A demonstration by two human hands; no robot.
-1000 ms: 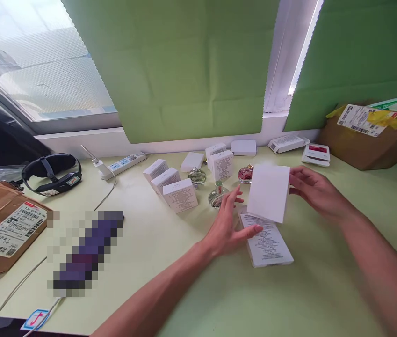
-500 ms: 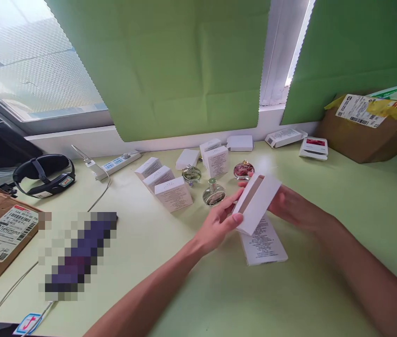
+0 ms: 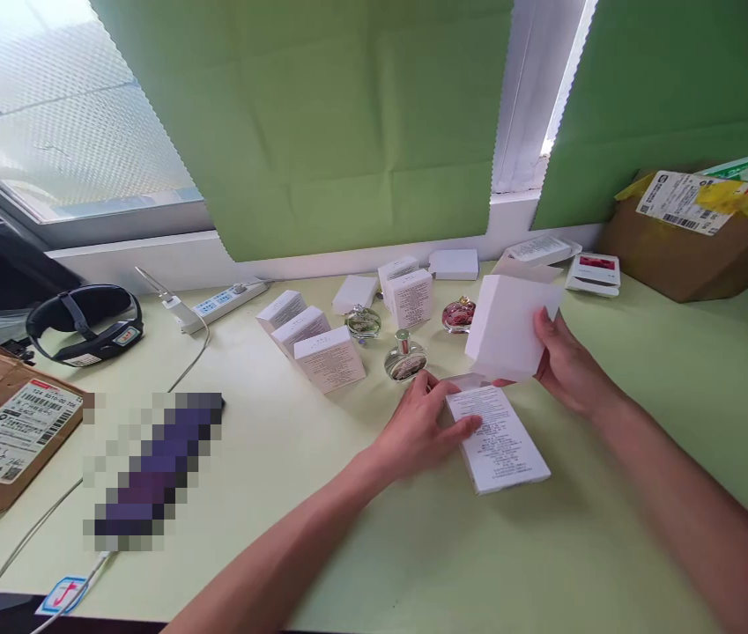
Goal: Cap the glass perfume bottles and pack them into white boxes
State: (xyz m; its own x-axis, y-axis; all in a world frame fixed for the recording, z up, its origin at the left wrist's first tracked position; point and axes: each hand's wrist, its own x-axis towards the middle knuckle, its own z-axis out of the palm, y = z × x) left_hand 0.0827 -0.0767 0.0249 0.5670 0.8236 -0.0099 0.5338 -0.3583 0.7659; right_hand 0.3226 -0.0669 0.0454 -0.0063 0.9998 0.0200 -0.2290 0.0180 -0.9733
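Note:
My right hand [image 3: 568, 357] grips a plain white carton [image 3: 506, 330] by its right side, thumb on the near face. The carton is tilted above the table, with a flap standing out at its top. My left hand [image 3: 419, 423] is lowered with fingers apart, thumb and forefinger touching the upper left part of a printed white box [image 3: 502, 445] lying on the table. Beyond the left hand stands a clear perfume bottle [image 3: 405, 357] with a silver cap. A greenish bottle [image 3: 363, 323] and a pink-red bottle [image 3: 458, 314], partly covered by the carton, are farther back.
Several printed white boxes [image 3: 329, 359] stand left of the bottles. A power strip [image 3: 228, 304], a black headset [image 3: 86, 326] and a pixelated dark object [image 3: 159, 467] are on the left. Brown cardboard boxes [image 3: 691, 264] flank the table. Green blinds [image 3: 360, 132] hang behind.
My left hand has let go of the white carton and moved down to the printed box. My right hand has turned the carton and keeps hold of it alone.

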